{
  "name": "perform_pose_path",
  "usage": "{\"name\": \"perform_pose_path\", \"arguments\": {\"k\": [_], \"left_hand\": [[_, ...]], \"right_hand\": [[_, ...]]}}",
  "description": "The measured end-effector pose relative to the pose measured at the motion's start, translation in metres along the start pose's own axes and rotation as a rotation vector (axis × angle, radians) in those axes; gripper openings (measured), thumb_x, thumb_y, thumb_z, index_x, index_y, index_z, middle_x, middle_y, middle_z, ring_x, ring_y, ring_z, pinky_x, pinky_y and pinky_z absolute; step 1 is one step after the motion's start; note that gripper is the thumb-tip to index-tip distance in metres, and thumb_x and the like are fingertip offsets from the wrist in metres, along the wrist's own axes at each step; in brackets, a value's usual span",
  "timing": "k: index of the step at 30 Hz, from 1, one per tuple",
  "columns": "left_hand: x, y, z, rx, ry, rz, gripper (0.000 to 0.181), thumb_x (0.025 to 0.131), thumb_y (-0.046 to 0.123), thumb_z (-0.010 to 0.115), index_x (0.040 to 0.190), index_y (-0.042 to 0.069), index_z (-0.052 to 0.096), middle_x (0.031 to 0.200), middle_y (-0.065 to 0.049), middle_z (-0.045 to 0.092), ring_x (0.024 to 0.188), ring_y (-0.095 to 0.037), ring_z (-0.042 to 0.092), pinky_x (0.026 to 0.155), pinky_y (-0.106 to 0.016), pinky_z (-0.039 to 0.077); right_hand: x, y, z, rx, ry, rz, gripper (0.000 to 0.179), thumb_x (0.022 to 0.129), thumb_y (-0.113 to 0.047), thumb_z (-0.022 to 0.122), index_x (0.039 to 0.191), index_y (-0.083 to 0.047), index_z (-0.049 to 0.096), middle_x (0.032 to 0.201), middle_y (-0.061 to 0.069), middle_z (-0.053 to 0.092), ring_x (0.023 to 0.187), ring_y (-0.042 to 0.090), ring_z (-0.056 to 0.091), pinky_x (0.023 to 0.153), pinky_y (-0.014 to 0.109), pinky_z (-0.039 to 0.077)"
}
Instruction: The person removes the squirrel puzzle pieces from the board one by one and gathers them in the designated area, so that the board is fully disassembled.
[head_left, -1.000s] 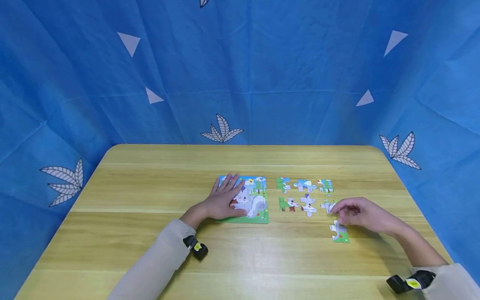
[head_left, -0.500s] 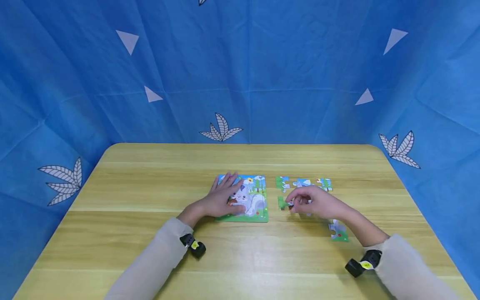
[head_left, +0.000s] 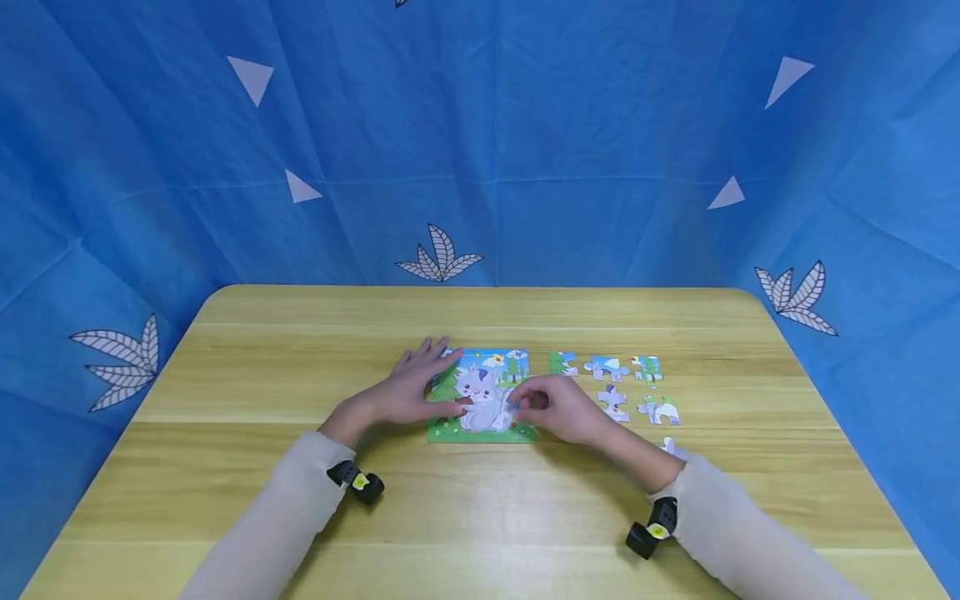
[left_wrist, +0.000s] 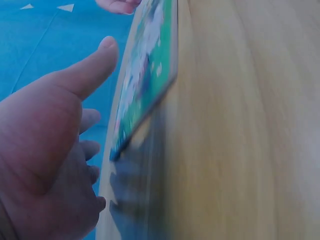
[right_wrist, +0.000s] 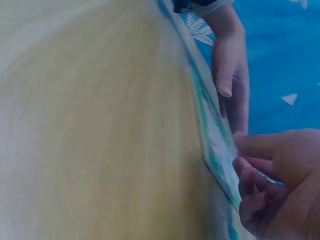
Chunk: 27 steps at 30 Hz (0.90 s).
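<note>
In the head view, a squirrel picture puzzle board (head_left: 487, 408) lies flat on the table. My left hand (head_left: 408, 387) is spread at its left side, thumb reaching over the picture; in the left wrist view its fingers are straight and hold nothing. My right hand (head_left: 566, 408) is over the board's right edge, thumb and fingertips pinched together on a puzzle piece, which the fingers mostly hide. The right wrist view shows the curled fingers (right_wrist: 255, 192) close above the board, with the left hand beyond.
Right of the board lie several loose puzzle pieces, among them a green one (head_left: 562, 363), a grey one (head_left: 613, 403) and another grey one (head_left: 660, 410). My right sleeve partly covers a piece (head_left: 670, 446). A blue curtain (head_left: 495, 150) hangs behind the wooden table (head_left: 465, 517).
My right hand has moved left from the far right pieces, across the row, to the board's right edge. The left hand has slid left, uncovering more of the picture.
</note>
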<state>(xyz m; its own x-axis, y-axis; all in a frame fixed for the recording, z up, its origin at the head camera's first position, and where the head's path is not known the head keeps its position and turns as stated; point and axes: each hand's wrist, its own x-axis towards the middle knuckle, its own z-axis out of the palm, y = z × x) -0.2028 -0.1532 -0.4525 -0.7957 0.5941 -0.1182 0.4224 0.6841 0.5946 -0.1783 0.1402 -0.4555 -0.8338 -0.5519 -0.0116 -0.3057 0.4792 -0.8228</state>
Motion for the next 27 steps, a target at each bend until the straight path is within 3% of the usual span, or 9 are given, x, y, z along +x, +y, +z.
{"name": "perform_pose_path", "arguments": {"k": [10, 22, 27], "left_hand": [[-0.012, -0.012, 0.002, 0.018, -0.036, -0.009, 0.102, 0.092, 0.047, 0.073, 0.163, 0.003, 0.015, 0.17, -0.018, -0.001, 0.155, -0.039, -0.009, 0.122, -0.057, -0.008], [-0.009, -0.013, 0.005, 0.044, -0.086, -0.049, 0.108, 0.091, 0.052, 0.071, 0.163, 0.003, 0.007, 0.17, -0.016, -0.007, 0.155, -0.037, -0.013, 0.122, -0.056, -0.011], [-0.008, -0.013, 0.005, 0.037, -0.091, -0.056, 0.109, 0.091, 0.052, 0.072, 0.163, 0.002, 0.006, 0.17, -0.016, -0.007, 0.155, -0.037, -0.013, 0.121, -0.056, -0.011]], "right_hand": [[0.006, -0.003, 0.023, -0.112, 0.072, 0.011, 0.014, 0.084, -0.005, 0.081, 0.097, -0.006, 0.076, 0.078, -0.005, 0.062, 0.07, 0.008, 0.055, 0.066, 0.024, 0.05], [0.008, -0.009, 0.033, -0.229, 0.091, 0.069, 0.013, 0.085, -0.014, 0.082, 0.084, -0.019, 0.069, 0.072, -0.01, 0.056, 0.064, 0.007, 0.05, 0.063, 0.025, 0.044], [0.009, -0.01, 0.033, -0.231, 0.085, 0.086, 0.013, 0.086, -0.014, 0.081, 0.085, -0.017, 0.068, 0.073, -0.01, 0.057, 0.066, 0.007, 0.051, 0.064, 0.025, 0.045]]}}
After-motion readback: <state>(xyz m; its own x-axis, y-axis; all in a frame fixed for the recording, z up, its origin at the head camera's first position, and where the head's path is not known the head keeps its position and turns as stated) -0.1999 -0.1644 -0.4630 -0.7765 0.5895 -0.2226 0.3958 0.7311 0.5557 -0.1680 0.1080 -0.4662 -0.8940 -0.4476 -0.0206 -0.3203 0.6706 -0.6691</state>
